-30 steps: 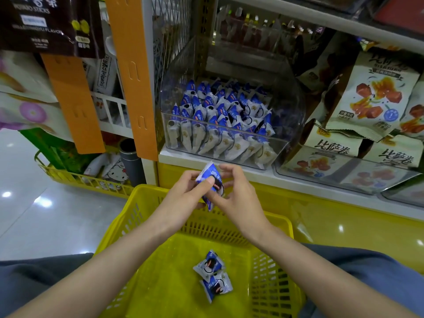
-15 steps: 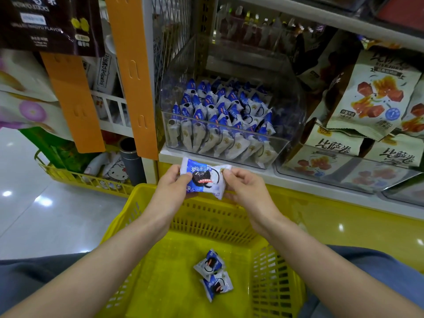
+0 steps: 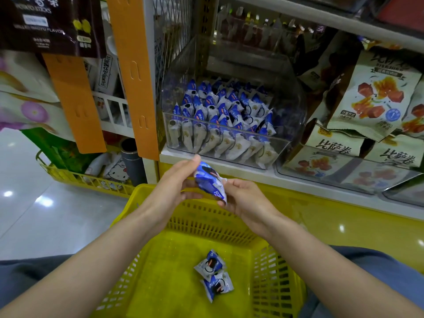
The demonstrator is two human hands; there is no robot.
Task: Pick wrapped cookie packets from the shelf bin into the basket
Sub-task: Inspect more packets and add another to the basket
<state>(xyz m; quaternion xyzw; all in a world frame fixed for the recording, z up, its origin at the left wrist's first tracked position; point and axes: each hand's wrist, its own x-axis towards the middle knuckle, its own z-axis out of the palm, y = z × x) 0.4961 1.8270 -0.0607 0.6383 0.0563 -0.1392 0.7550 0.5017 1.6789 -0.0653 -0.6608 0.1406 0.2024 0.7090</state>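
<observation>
Fingers of the left hand (image 3: pixel 169 187) lay fairly straight under the upper end of a blue-and-white cookie packet (image 3: pixel 210 182), thumb raised beside its top corner. Whether that thumb truly pinched the wrapper or only steadied it was hard to tell. The packet hung in the air above the far rim of the yellow basket (image 3: pixel 146 191), below the shelf edge. Its long axis slanted from upper left down to lower right. Two more packets (image 3: pixel 213 275) lay touching on the basket floor, below the held one and nearer the person. The right hand (image 3: pixel 245 198) pinched the packet's lower end between curled thumb and fingertips, so it probably carried the firmer hold and the release into the basket. Behind, the clear shelf bin (image 3: pixel 282 140) remained well stocked.
</observation>
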